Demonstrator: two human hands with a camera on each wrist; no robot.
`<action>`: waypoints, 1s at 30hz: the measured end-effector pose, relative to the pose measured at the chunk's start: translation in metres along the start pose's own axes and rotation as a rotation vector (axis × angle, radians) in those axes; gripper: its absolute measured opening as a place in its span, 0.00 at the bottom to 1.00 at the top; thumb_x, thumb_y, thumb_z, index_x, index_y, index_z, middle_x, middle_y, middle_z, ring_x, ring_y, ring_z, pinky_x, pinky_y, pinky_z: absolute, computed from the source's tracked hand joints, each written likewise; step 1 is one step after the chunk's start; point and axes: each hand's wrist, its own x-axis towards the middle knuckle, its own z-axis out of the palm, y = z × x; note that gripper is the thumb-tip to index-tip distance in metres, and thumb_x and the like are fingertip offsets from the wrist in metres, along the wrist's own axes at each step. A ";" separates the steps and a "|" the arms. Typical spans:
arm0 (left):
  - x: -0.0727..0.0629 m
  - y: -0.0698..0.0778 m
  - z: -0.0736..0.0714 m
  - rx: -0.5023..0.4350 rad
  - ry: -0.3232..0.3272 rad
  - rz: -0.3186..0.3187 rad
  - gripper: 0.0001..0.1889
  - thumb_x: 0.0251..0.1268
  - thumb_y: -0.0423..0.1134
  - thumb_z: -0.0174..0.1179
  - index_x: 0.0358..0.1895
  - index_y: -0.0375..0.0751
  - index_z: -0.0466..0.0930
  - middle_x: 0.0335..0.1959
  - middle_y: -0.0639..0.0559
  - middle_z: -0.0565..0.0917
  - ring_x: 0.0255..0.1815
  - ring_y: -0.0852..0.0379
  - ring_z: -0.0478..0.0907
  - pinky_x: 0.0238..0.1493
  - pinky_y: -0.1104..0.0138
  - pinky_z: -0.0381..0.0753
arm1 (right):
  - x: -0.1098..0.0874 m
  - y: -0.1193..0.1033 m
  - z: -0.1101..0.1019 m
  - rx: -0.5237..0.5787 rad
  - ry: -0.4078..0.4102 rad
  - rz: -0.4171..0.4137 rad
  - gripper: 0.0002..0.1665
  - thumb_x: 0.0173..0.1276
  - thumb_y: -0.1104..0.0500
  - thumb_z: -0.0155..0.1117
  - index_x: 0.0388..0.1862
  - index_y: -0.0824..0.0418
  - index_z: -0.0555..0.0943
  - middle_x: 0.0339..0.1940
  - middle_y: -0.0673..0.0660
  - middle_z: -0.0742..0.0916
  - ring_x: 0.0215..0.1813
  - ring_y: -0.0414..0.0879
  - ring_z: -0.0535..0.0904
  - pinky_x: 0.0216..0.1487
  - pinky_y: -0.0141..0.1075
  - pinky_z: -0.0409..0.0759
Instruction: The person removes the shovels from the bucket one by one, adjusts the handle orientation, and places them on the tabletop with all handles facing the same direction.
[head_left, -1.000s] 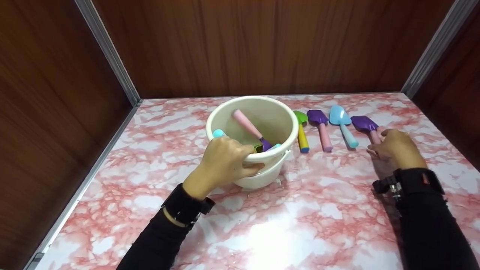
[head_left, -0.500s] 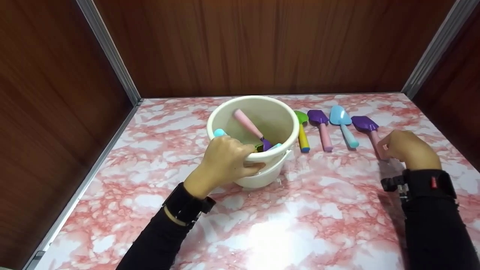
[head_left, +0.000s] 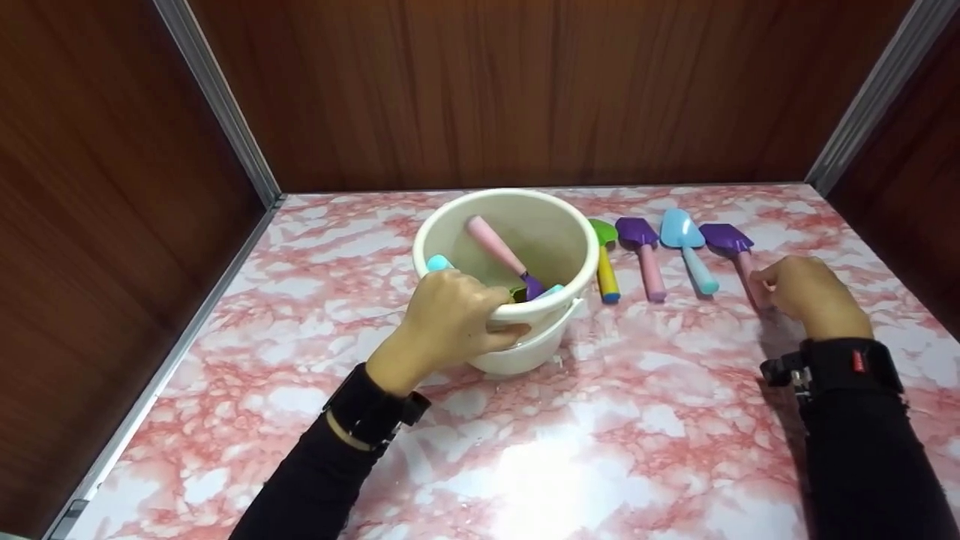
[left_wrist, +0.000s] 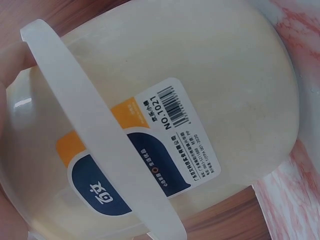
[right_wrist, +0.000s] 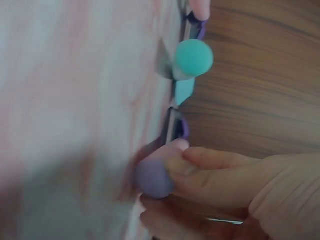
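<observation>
Purple-bladed toy shovel with smooth pink handle (head_left: 744, 262), likely plastic, at the table's right side, just beside the light-blue shovel (head_left: 681, 229). Right hand (head_left: 814, 296) pinches the handle near its end, thumb against fingers. Probably light, stiff, not fragile, maybe slick; mid-handle looks the best hold. Left hand (head_left: 454, 319) grips the round cream plastic bucket (head_left: 517, 362) by its rim. Hidden: handle under right fingers, lower parts of the bucket's contents. Right wrist view blurred; can't tell if the handle is lifted.

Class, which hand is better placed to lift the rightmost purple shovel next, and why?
Probably the right hand: it pinches that shovel by its pink handle, while the left hand grips the bucket.
</observation>
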 end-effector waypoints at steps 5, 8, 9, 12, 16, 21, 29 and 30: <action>-0.001 0.000 0.001 0.012 0.021 0.011 0.24 0.58 0.57 0.77 0.19 0.49 0.74 0.12 0.57 0.69 0.14 0.59 0.64 0.18 0.63 0.67 | 0.002 0.005 0.008 0.037 0.088 -0.052 0.26 0.71 0.70 0.54 0.68 0.75 0.77 0.64 0.83 0.78 0.65 0.80 0.74 0.64 0.70 0.72; -0.001 0.000 0.002 0.024 0.033 0.015 0.25 0.57 0.57 0.78 0.19 0.49 0.73 0.11 0.57 0.68 0.14 0.59 0.63 0.18 0.63 0.67 | 0.002 0.007 0.010 0.051 0.113 -0.053 0.29 0.66 0.73 0.54 0.67 0.74 0.78 0.62 0.83 0.79 0.64 0.79 0.75 0.63 0.69 0.73; -0.001 -0.001 0.002 0.026 0.034 0.014 0.25 0.56 0.57 0.78 0.18 0.49 0.73 0.11 0.58 0.68 0.14 0.59 0.63 0.18 0.63 0.67 | 0.002 0.007 0.010 0.051 0.117 -0.051 0.29 0.66 0.73 0.54 0.67 0.74 0.78 0.62 0.83 0.79 0.64 0.79 0.75 0.63 0.69 0.73; -0.001 -0.001 0.002 0.021 0.032 0.008 0.25 0.57 0.57 0.78 0.18 0.49 0.73 0.12 0.58 0.68 0.14 0.59 0.63 0.18 0.63 0.67 | 0.003 0.006 0.010 0.045 0.103 -0.035 0.29 0.68 0.73 0.54 0.69 0.74 0.77 0.64 0.83 0.77 0.65 0.81 0.73 0.65 0.70 0.71; 0.000 0.000 0.001 0.021 0.027 0.007 0.25 0.58 0.57 0.77 0.19 0.49 0.73 0.12 0.57 0.68 0.14 0.59 0.63 0.18 0.63 0.68 | 0.003 0.006 0.009 0.042 0.090 -0.019 0.30 0.69 0.73 0.54 0.70 0.74 0.75 0.65 0.84 0.75 0.67 0.82 0.71 0.66 0.71 0.70; 0.001 0.000 0.002 0.021 0.026 0.007 0.25 0.59 0.58 0.77 0.19 0.49 0.73 0.12 0.57 0.68 0.15 0.60 0.62 0.17 0.63 0.67 | 0.003 0.006 0.010 0.045 0.090 -0.020 0.29 0.70 0.73 0.50 0.70 0.73 0.76 0.65 0.84 0.76 0.67 0.82 0.71 0.66 0.71 0.70; -0.001 -0.001 0.001 0.006 0.017 0.011 0.25 0.60 0.57 0.77 0.19 0.48 0.74 0.12 0.57 0.69 0.14 0.59 0.64 0.18 0.63 0.67 | 0.003 0.003 0.010 0.082 0.049 0.024 0.28 0.76 0.66 0.57 0.74 0.70 0.74 0.68 0.82 0.76 0.68 0.79 0.71 0.67 0.70 0.69; -0.001 -0.001 0.001 0.005 0.016 0.011 0.25 0.60 0.57 0.77 0.19 0.48 0.74 0.12 0.57 0.69 0.14 0.59 0.64 0.18 0.64 0.67 | 0.003 0.003 0.010 0.085 0.049 0.028 0.28 0.75 0.67 0.57 0.73 0.70 0.75 0.68 0.82 0.76 0.68 0.78 0.71 0.67 0.70 0.69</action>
